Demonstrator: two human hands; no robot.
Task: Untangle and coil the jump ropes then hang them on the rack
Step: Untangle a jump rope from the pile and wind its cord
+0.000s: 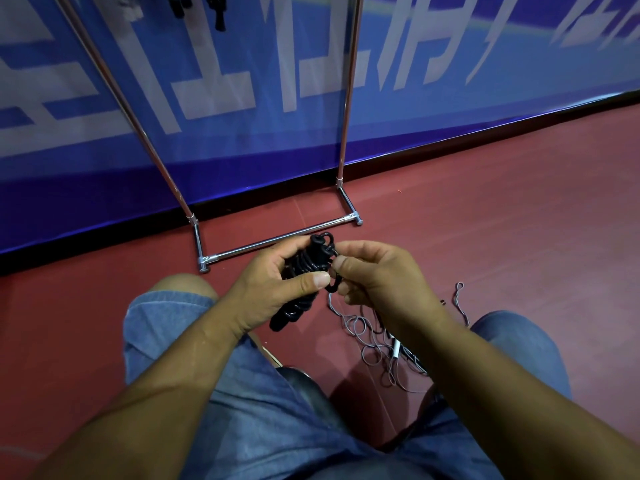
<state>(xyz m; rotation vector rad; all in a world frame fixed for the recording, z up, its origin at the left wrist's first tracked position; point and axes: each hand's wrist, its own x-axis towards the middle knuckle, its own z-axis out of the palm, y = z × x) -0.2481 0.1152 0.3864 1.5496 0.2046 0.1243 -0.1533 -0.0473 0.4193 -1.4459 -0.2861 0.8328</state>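
- The left hand [277,282], at the centre of the frame, has its fingers curled round a wound black jump rope [311,261], with the thumb pressed across the coils.
- The right hand [377,275], just beside it, pinches a loop of the same black cord between thumb and fingertips.
- A grey jump rope [374,344] lies tangled on the red floor [485,220], below the right hand and between the person's knees.
- The chrome rack [277,239] stands just above the hands, its uprights rising to the top of the frame.
- Black ropes [218,12] hang at the top edge, left of centre.
- A blue banner [415,81] with white lettering fills the upper frame.
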